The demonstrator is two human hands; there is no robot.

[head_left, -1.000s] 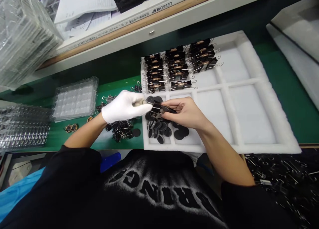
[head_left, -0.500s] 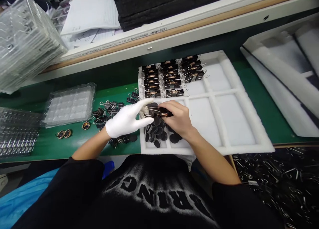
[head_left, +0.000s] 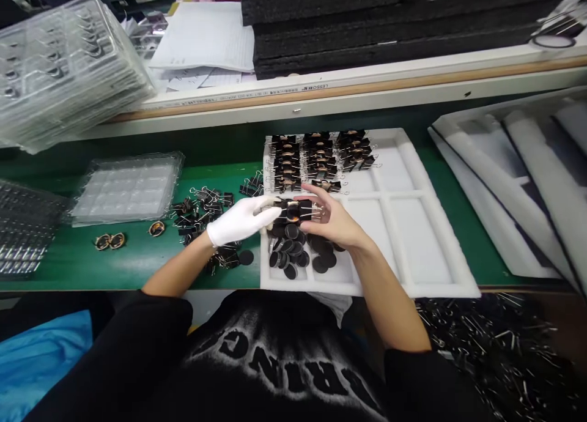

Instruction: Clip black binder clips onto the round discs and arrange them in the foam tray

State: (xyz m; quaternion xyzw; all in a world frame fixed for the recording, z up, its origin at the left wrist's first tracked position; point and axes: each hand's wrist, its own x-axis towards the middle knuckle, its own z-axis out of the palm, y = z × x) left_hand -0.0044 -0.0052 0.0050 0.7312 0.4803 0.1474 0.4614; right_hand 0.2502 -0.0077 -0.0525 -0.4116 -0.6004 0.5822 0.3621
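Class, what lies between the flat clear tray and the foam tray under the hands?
In the head view, loose clips and, beside their lower end, a black disc; the gloved left hand covers part of the stretch.

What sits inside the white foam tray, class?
The tray holds black clips in rows and, nearer, loose black discs. Whatever the right hand and left hand cover there cannot be seen.

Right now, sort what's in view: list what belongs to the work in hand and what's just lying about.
Likely in use:
- clipped piece, between the gloved left hand and bare right hand
- white foam tray, holding similar pieces
- black discs
- loose binder clips

Apparently just lying about:
- papers
- blue material
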